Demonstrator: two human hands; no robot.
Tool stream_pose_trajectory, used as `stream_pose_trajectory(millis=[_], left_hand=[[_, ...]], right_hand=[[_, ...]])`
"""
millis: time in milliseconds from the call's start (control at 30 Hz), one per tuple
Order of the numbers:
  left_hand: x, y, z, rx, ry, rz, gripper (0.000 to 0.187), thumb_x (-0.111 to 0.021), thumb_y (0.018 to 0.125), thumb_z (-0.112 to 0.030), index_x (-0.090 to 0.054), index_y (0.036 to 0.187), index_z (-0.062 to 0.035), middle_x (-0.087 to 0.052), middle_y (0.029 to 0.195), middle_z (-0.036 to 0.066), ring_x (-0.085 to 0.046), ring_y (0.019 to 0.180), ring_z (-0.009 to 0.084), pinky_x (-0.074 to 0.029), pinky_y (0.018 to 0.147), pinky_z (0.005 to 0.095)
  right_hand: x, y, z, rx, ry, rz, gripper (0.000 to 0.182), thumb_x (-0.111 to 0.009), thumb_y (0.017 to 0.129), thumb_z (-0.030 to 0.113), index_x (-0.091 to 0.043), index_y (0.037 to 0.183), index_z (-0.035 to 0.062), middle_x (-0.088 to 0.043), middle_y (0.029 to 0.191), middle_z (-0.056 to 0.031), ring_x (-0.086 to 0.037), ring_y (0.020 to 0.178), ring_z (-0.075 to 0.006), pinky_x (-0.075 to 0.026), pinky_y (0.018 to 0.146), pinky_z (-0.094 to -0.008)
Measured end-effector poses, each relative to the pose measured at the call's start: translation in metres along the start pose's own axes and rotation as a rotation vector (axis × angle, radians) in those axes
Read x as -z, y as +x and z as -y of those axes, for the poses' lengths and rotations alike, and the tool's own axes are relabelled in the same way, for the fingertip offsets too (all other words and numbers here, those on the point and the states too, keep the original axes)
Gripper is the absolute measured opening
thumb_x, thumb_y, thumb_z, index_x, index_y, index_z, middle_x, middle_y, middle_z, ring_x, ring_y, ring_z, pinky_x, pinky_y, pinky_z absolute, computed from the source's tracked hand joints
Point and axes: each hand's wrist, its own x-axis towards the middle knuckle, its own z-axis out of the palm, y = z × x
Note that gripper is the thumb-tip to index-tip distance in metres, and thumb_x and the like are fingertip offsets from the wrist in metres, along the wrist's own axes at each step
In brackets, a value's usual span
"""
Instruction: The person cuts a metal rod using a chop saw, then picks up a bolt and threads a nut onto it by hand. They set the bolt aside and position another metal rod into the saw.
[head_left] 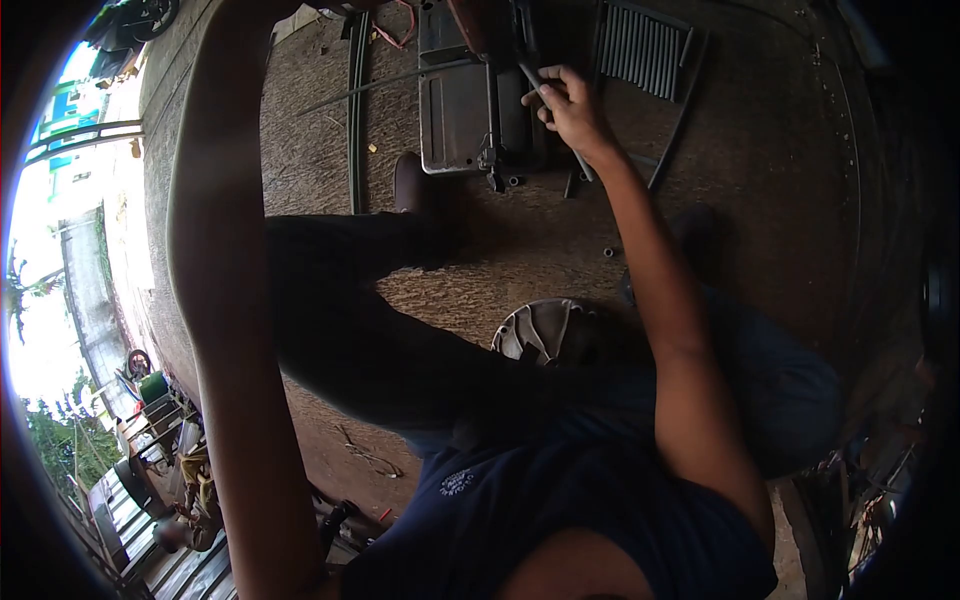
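Note:
My right hand (570,112) has its fingers closed round a thin metal rod (584,166), which slants past the right side of a metal machine base (447,125). Over that base hangs a dark reddish machine part (482,25), close to the rod's upper end. A long thin bar (375,88) crosses the base from the left. My left arm reaches up the left side to the top edge. Only a sliver of my left hand (345,5) shows there, and its fingers and anything in them are cut off.
A slatted metal frame (642,50) lies at the upper right. Long metal strips (357,130) lie left of the base. A round ribbed metal piece (540,328) sits between my legs, and a short tube (609,252) is on the ground. Loose wire (365,455) lies lower left.

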Motion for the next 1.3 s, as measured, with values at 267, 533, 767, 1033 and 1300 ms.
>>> stream_pose_trajectory(millis=[267, 533, 767, 1033, 1300], left_hand=[[0.001, 0.001, 0.001, 0.008, -0.009, 0.004, 0.021, -0.061, 0.083, -0.023, -0.064, 0.096, -0.006, -0.064, 0.084, 0.007, -0.061, 0.078, 0.02, -0.051, 0.068, 0.0329], [0.001, -0.001, -0.001, 0.01, -0.013, 0.004, 0.021, -0.062, 0.083, -0.023, -0.063, 0.096, -0.0061, -0.064, 0.084, 0.006, -0.061, 0.078, 0.0201, -0.051, 0.068, 0.033], [0.001, 0.0, -0.001, 0.016, -0.02, 0.007, 0.021, -0.062, 0.083, -0.023, -0.063, 0.096, -0.0062, -0.064, 0.084, 0.006, -0.061, 0.077, 0.0202, -0.051, 0.068, 0.033], [0.001, -0.001, -0.001, 0.014, -0.02, 0.008, 0.021, -0.062, 0.083, -0.023, -0.063, 0.096, -0.0064, -0.064, 0.084, 0.006, -0.061, 0.077, 0.0202, -0.051, 0.068, 0.033], [0.001, -0.001, -0.001, 0.011, -0.021, 0.007, 0.021, -0.063, 0.082, -0.023, -0.063, 0.095, -0.0065, -0.064, 0.084, 0.006, -0.061, 0.077, 0.0203, -0.051, 0.067, 0.033]], right_hand=[[0.005, -0.003, 0.001, -0.07, 0.186, 0.21, 0.026, -0.059, 0.092, 0.006, -0.054, 0.117, -0.0002, -0.062, 0.082, -0.004, -0.053, 0.063, -0.0058, -0.042, 0.051, -0.02], [0.0, 0.004, 0.001, -0.018, 0.066, 0.107, 0.021, -0.051, 0.098, 0.01, -0.051, 0.117, 0.0017, -0.067, 0.093, -0.0086, -0.052, 0.068, -0.0053, -0.044, 0.057, -0.02], [0.003, -0.001, 0.0, -0.095, 0.306, 0.245, 0.015, -0.061, 0.09, 0.003, -0.056, 0.103, -0.0015, -0.06, 0.078, -0.005, -0.049, 0.056, -0.0057, -0.042, 0.047, -0.0207], [0.001, 0.001, -0.021, -0.097, 0.18, -0.028, 0.018, -0.062, 0.091, 0.008, -0.061, 0.105, -0.0032, -0.062, 0.082, -0.0059, -0.063, 0.063, -0.0116, -0.05, 0.052, -0.0242], [-0.008, 0.001, -0.012, -0.077, 0.211, -0.087, 0.017, -0.06, 0.092, 0.007, -0.061, 0.105, -0.0032, -0.063, 0.082, -0.0078, -0.062, 0.06, -0.0122, -0.046, 0.048, -0.0231]])
